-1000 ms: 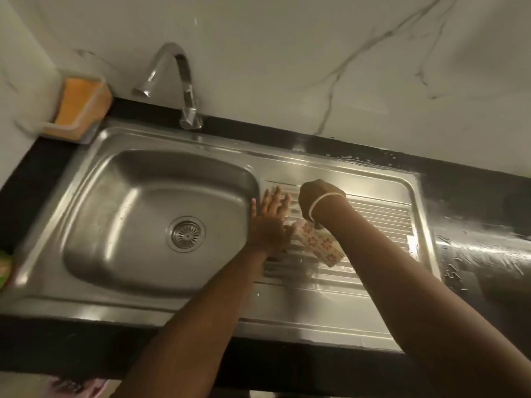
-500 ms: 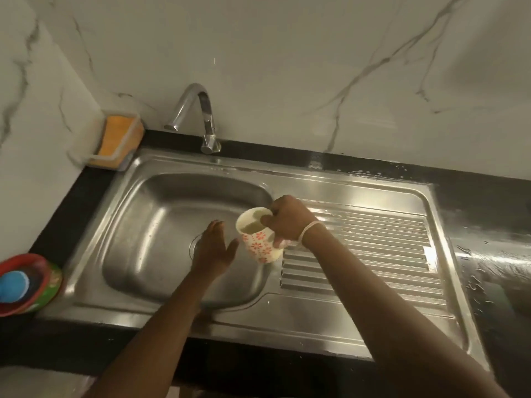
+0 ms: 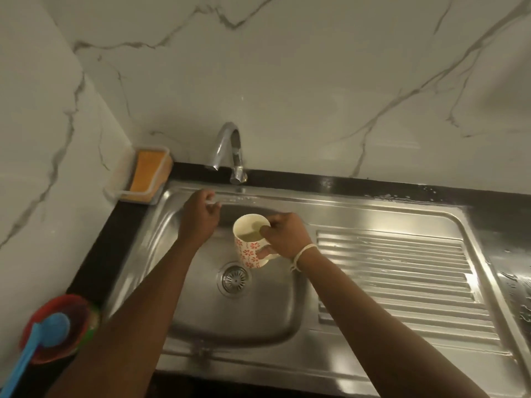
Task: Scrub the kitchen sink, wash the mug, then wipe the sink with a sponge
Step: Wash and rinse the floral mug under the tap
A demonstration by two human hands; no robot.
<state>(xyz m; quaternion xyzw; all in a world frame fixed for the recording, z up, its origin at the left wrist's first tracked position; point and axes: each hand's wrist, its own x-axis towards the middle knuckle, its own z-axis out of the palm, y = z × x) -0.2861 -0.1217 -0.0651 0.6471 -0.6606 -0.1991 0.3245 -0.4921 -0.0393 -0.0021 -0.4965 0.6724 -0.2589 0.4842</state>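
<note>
Mug (image 3: 250, 243): held upright over the basin, just right of the tap (image 3: 231, 152), likely to catch water.
Right hand (image 3: 284, 236): thumb inside the rim, fingers curled round the wall.
Left hand (image 3: 200, 218): loosely curled, holding nothing, below the tap, probably reaching for it.

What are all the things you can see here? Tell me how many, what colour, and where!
mug: one, white with red flowers, held over the basin
sink: one, silver, set in the black counter
drain: one, silver, basin floor
tap: one, silver, behind the basin
sponge: one, orange, in a clear holder, far-left corner
bowl: one, red, near-left counter
brush: one, blue, lying in the bowl
left hand: one, near the basin's far rim, holding nothing
right hand: one, gripping the mug
</note>
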